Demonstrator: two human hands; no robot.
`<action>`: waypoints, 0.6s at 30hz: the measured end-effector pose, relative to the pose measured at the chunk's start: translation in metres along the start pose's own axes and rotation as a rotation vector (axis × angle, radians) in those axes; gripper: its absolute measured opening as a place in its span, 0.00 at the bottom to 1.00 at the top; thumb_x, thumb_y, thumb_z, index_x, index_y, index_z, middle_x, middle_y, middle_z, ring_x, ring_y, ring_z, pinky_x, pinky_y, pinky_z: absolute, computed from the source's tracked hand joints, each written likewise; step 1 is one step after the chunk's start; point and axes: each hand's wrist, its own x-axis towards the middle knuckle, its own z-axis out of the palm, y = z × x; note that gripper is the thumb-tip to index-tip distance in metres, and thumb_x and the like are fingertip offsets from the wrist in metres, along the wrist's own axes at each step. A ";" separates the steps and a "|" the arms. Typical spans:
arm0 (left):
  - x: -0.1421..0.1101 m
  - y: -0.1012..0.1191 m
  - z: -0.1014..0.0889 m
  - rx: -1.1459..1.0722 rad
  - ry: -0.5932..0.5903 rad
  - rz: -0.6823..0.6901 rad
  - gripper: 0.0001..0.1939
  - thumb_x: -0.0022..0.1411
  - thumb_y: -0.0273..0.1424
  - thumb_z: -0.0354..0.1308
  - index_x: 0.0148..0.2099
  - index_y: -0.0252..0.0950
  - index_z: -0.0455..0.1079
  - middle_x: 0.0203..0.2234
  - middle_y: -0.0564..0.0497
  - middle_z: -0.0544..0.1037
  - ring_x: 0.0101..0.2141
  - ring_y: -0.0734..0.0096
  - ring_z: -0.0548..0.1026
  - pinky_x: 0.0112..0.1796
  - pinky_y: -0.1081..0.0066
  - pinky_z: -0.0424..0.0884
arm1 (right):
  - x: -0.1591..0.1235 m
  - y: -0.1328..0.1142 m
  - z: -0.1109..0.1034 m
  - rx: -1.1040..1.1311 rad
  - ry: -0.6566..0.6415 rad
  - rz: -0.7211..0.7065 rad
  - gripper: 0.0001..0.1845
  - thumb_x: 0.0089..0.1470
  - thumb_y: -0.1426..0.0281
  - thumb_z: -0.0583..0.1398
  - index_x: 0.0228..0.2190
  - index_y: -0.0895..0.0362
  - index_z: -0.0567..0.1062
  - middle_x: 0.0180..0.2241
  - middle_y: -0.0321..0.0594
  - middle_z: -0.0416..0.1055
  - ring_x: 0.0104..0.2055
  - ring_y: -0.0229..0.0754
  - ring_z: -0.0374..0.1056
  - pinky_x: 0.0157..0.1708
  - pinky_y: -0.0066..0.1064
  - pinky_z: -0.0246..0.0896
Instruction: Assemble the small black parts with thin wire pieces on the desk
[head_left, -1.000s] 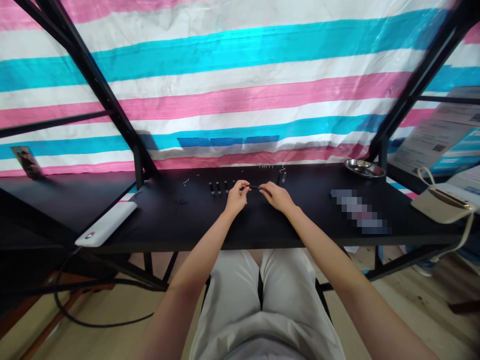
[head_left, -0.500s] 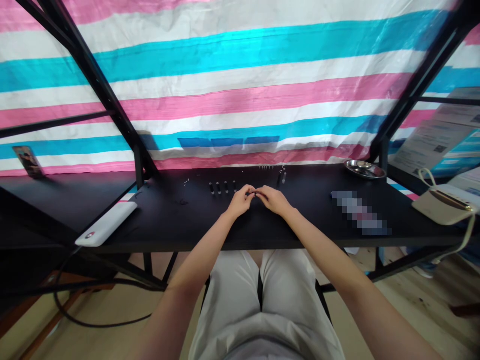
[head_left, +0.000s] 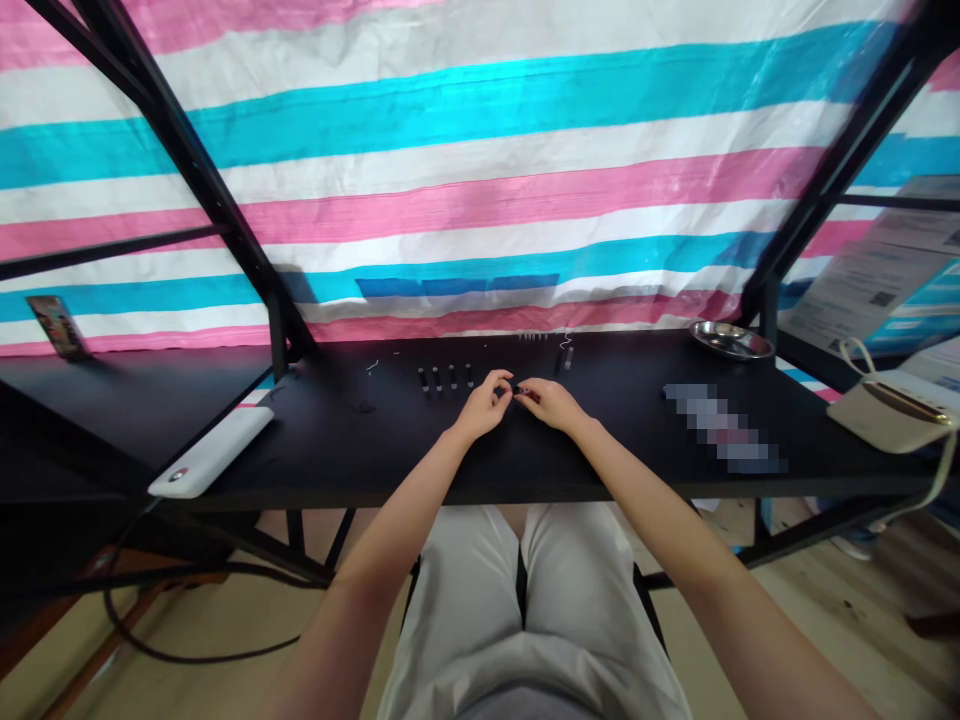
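My right hand (head_left: 553, 402) pinches a small dark piece (head_left: 518, 390) between thumb and fingers; the piece is too small to name. Just left of it, my left hand (head_left: 484, 403) hovers low over the black table (head_left: 375, 450), its thumb and fingertips slightly apart with nothing seen between them. Several small black cylinders with pale ends, one of them the black cylinder (head_left: 452, 376), stand in a row left of my hands. Beyond my right hand sit a grey translucent cylinder (head_left: 568, 358) and a dark cylinder (head_left: 559, 358).
Small pale pieces (head_left: 534, 337) line the table's back edge near a white string (head_left: 565, 340). A round metal dish (head_left: 730, 340) is at the back right, a blurred-out item (head_left: 720, 428) before it. A white power bank-like case (head_left: 214, 452) lies left; a cream bag (head_left: 889, 410) rests right.
My hands have parted slightly. The fingertips met around the small dark piece before; now only my right hand holds it, and my left fingers have come off it.
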 end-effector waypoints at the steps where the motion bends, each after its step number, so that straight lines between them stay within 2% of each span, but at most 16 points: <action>1: 0.000 0.000 0.000 0.014 0.011 0.004 0.15 0.59 0.30 0.48 0.50 0.39 0.57 0.34 0.55 0.69 0.17 0.87 0.61 0.23 0.79 0.60 | 0.000 0.004 0.000 -0.007 0.038 0.053 0.11 0.54 0.66 0.56 0.37 0.57 0.73 0.31 0.41 0.72 0.31 0.39 0.67 0.33 0.28 0.60; 6: 0.000 -0.001 -0.001 0.100 0.064 0.007 0.14 0.58 0.28 0.49 0.48 0.38 0.59 0.32 0.56 0.70 0.16 0.86 0.61 0.24 0.78 0.60 | 0.001 0.036 -0.009 -0.072 0.250 0.419 0.12 0.53 0.63 0.56 0.32 0.57 0.74 0.29 0.41 0.74 0.31 0.41 0.69 0.34 0.29 0.60; 10: 0.001 -0.001 -0.002 0.134 0.069 -0.012 0.13 0.58 0.28 0.50 0.47 0.38 0.60 0.31 0.56 0.70 0.16 0.86 0.61 0.25 0.78 0.60 | 0.002 0.057 -0.017 -0.066 0.293 0.627 0.12 0.51 0.64 0.56 0.29 0.59 0.74 0.28 0.43 0.74 0.31 0.42 0.69 0.35 0.29 0.60; 13: 0.000 -0.001 -0.002 0.149 0.073 -0.016 0.13 0.57 0.28 0.50 0.47 0.38 0.61 0.31 0.56 0.71 0.17 0.85 0.61 0.25 0.78 0.61 | 0.007 0.063 -0.018 -0.065 0.275 0.682 0.11 0.50 0.64 0.57 0.30 0.59 0.74 0.29 0.43 0.74 0.32 0.42 0.69 0.36 0.29 0.60; 18: 0.000 0.000 -0.002 0.168 0.072 -0.011 0.14 0.57 0.28 0.50 0.47 0.38 0.62 0.31 0.55 0.71 0.17 0.85 0.61 0.26 0.78 0.61 | 0.016 0.069 -0.017 -0.133 0.206 0.689 0.10 0.49 0.65 0.58 0.29 0.60 0.75 0.29 0.43 0.74 0.33 0.41 0.69 0.36 0.29 0.60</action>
